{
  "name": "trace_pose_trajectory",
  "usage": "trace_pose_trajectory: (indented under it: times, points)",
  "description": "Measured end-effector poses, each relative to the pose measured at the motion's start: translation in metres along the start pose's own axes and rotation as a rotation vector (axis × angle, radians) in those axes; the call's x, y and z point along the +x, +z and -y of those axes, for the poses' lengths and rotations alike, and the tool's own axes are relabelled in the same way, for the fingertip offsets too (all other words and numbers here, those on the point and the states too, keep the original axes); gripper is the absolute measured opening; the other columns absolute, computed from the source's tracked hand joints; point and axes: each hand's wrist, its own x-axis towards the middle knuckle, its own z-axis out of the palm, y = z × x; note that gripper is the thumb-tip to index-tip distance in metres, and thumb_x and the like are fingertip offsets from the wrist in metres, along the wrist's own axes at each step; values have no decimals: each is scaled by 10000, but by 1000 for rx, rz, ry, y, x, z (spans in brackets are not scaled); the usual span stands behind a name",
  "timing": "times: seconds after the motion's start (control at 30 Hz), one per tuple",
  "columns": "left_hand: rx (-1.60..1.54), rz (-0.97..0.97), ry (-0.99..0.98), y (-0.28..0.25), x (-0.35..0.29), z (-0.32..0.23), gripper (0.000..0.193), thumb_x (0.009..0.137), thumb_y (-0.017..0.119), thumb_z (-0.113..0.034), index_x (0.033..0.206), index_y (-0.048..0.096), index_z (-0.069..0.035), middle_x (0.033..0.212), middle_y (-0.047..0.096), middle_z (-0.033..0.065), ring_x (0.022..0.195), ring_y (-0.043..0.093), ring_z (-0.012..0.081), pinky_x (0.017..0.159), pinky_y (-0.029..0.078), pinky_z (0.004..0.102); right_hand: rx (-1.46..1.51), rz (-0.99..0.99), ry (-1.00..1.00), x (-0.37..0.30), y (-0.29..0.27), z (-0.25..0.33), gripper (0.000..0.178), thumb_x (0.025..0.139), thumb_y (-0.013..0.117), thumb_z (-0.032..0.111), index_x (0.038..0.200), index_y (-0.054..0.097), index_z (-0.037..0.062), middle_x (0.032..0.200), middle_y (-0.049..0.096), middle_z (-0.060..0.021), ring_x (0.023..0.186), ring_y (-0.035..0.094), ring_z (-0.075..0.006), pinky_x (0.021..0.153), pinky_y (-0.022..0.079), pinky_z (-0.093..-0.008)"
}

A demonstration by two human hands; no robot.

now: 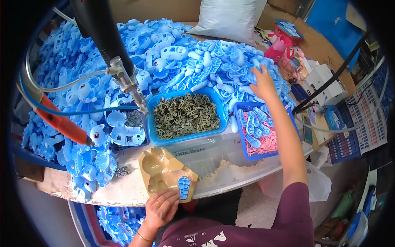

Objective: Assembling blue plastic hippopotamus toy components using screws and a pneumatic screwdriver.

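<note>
A tan moulded fixture [166, 168] with rounded hollows lies at the table's front edge. In its right-hand hollow sits a small blue ribbed plastic piece [184, 187], long and rounded. My left hand [162, 208] is at the fixture's near edge, just left of that piece, its fingers curled and pressed together; whatever they hold is hidden. Out at the far right, my right hand [263, 84] reaches over the big heap of blue plastic parts [205, 64], thumb and fingers apart among the pieces. Below that forearm stands a blue basket [263, 156] of pink parts with several blue pieces on top.
A blue tray [224, 119] full of small metal pieces stands mid-table, beside a dark bin [144, 142] holding blue shells and small screws. A black power screwdriver [105, 37] hangs overhead at left, near a red-orange tool [61, 123]. A white sack [226, 20] stands behind.
</note>
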Motion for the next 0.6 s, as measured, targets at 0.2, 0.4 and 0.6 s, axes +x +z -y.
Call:
trace_pose_trajectory:
  times: [0.2, 0.4, 0.6]
  points:
    - [-69, 16, 39, 3, 16, 8, 230, 779, 728, 18, 1002, 713, -33, 1038, 723, 114, 934, 699, 300, 792, 573, 375, -41, -95, 11, 26, -38, 45, 471, 799, 782, 354, 1224, 698, 167, 1437, 512, -216, 1201, 588, -429, 988, 497, -488]
    - [-49, 6, 40, 6, 22, 5, 230, 778, 734, 9, 1003, 715, -32, 1037, 726, 109, 921, 702, 298, 793, 579, 374, 93, -290, -337, 126, 14, 115, 539, 855, 704, 498, 1311, 642, 217, 1466, 507, -142, 1255, 541, -409, 1020, 439, -555]
    - [-22, 12, -10, -2, 15, 11, 225, 779, 731, 8, 999, 709, -34, 1045, 725, 109, 922, 699, 297, 778, 572, 372, -67, 131, -122, 128, 15, 141, 773, 743, 691, 699, 1414, 548, 342, 1540, 433, -105, 1398, 413, -413, 1108, 215, -755]
